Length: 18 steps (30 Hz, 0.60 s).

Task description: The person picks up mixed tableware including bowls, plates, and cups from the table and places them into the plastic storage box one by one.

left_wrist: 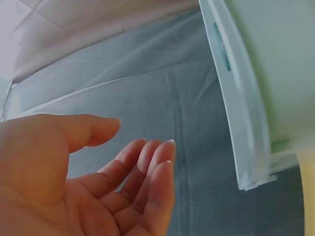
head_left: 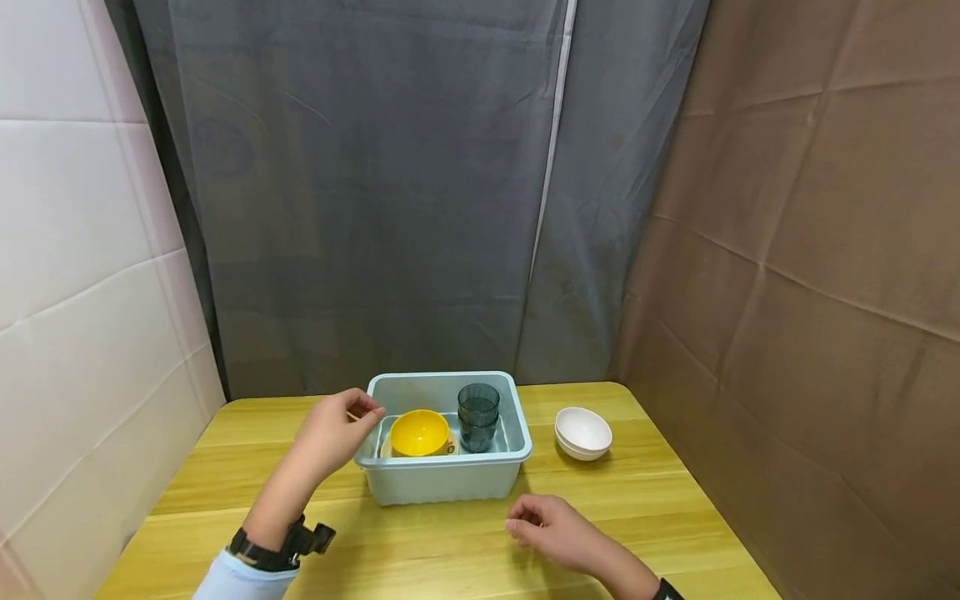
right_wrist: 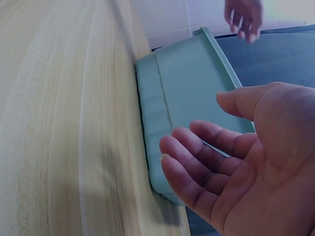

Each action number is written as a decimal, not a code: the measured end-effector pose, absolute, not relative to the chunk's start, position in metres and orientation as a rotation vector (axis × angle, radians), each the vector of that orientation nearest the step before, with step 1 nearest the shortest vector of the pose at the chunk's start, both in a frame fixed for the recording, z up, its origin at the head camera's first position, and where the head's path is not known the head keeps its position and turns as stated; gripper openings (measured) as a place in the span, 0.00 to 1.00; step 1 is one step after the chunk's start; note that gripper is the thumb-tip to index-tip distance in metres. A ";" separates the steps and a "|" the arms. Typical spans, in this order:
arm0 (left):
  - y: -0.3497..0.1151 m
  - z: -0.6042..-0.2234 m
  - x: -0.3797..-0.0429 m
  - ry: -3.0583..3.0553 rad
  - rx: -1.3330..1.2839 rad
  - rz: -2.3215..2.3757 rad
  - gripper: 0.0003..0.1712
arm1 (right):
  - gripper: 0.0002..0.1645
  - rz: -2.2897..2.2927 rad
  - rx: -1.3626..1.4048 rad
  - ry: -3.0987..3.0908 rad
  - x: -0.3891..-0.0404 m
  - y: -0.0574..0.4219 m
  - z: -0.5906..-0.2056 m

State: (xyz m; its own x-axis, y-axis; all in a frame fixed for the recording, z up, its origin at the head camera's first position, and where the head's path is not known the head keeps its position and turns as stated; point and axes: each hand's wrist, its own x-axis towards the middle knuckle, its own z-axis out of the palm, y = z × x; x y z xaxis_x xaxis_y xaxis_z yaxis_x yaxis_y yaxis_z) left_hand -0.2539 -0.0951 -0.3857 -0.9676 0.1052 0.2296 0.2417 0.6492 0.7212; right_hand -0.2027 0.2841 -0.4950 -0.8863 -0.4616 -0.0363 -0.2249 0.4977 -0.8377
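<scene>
A pale green plastic bin [head_left: 450, 483] stands on the table. Inside it are a yellow bowl [head_left: 419, 432] and two stacked dark clear cups [head_left: 478, 404]; something pale, partly hidden, lies under the bowl. My left hand [head_left: 339, 429] hovers by the bin's left rim, and in the left wrist view its loosely bent fingers [left_wrist: 160, 191] hold nothing, apart from the bin. Over the table in front of the bin's right corner is my right hand [head_left: 555, 533], palm bare and fingers relaxed in the right wrist view. White stacked bowls [head_left: 583, 433] sit right of the bin.
The wooden table [head_left: 420, 550] has its back edge close to a grey curtain [head_left: 375, 208]. A brown cloth [head_left: 810, 275] hangs along the right side and a white cloth [head_left: 82, 250] along the left.
</scene>
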 end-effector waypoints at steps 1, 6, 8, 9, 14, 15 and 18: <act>-0.097 -0.388 -0.248 -2.685 -0.284 -1.243 0.09 | 0.12 -1.335 -0.586 2.493 -0.203 0.284 -0.495; -0.102 -0.401 -0.228 -2.647 -0.288 -1.357 0.08 | 0.13 -1.343 -0.592 2.503 -0.203 0.285 -0.493; -0.102 -0.408 -0.224 -2.643 -0.288 -1.421 0.08 | 0.13 -1.347 -0.593 2.504 -0.203 0.285 -0.492; -0.102 -0.411 -0.221 -2.643 -0.286 -1.456 0.07 | 0.13 -1.349 -0.592 2.505 -0.203 0.285 -0.492; -0.102 -0.430 -0.209 -2.628 -0.295 -1.619 0.05 | 0.11 -1.368 -0.575 2.500 -0.202 0.284 -0.491; -0.102 -0.434 -0.207 -2.622 -0.307 -1.646 0.05 | 0.10 -1.371 -0.572 2.501 -0.202 0.285 -0.491; -0.102 -0.447 -0.202 -2.611 -0.355 -1.720 0.06 | 0.09 -1.380 -0.571 2.506 -0.202 0.286 -0.491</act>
